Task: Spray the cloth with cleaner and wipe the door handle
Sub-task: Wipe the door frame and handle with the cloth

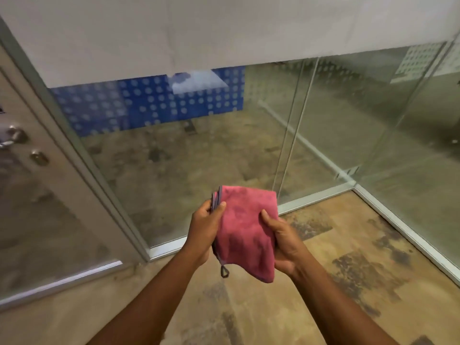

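Observation:
A folded pink cloth (242,230) with a dark edge and a small hanging loop is held in front of me at the centre of the view. My left hand (204,227) grips its left edge, thumb on top. My right hand (282,241) holds its right side, thumb pressed on the fabric. The metal door handle (11,138) sits at the far left edge on a pale door, with a round lock (39,158) just below it. No spray bottle is in view.
Glass partition walls (323,135) with metal frames run ahead and to the right, meeting at a corner (353,188). A frosted band covers the upper glass. The floor (323,282) is tan with dark patches.

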The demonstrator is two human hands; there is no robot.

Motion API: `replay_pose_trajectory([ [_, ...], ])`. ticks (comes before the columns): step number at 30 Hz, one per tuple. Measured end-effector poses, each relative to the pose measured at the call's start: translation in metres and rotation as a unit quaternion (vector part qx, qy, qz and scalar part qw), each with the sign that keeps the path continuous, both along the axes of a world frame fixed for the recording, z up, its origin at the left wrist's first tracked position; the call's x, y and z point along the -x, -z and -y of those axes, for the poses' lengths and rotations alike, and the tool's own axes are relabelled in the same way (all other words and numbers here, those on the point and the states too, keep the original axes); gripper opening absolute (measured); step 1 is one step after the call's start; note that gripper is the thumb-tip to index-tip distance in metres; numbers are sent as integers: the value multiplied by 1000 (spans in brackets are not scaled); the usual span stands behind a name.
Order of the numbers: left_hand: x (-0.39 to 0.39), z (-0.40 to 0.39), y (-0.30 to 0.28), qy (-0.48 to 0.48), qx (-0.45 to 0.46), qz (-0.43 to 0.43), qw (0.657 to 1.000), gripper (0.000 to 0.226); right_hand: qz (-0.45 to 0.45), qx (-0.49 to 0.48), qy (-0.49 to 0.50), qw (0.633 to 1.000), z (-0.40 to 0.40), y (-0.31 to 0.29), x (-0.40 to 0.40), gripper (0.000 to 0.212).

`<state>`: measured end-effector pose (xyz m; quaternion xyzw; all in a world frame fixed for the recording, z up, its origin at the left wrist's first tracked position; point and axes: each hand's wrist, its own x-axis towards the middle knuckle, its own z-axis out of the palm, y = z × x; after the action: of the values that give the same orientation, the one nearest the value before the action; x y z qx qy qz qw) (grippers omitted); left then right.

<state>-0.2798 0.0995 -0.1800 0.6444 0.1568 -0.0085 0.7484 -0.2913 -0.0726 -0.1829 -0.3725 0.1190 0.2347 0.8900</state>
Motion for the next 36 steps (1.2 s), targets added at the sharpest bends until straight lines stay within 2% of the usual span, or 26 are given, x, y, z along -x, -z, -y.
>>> replay_pose_trajectory([
  [5, 18, -56, -1, -71, 1, -19, 997, 7, 11, -3, -73, 997, -48, -3, -6, 41],
  [10, 37, -111, 6, -142, 23, -16, 989, 10, 2, 10, -121, 993, -103, -3, -4, 43],
  [16, 72, -188, 12, -226, 75, -35, 970, 16, -27, 20, -130, 991, -172, -1, 2, 38],
  [21, 89, -264, 10, -261, 56, -17, 964, 16, -35, 25, -130, 991, -237, -6, 10, 51],
  [25, 98, -322, 8, -230, -31, 11, 973, 16, -41, 22, -122, 991, -288, -9, 16, 49],
  [29, 106, -372, 3, -155, -198, 44, 967, 18, -26, 27, -98, 994, -339, -16, 20, 55],
  [33, 114, -419, -7, -99, -394, 85, 910, 22, -38, 8, -84, 996, -379, -18, 18, 55],
  [36, 112, -446, -15, -92, -479, 124, 864, 27, -39, 13, -81, 996, -406, -22, 11, 54],
])
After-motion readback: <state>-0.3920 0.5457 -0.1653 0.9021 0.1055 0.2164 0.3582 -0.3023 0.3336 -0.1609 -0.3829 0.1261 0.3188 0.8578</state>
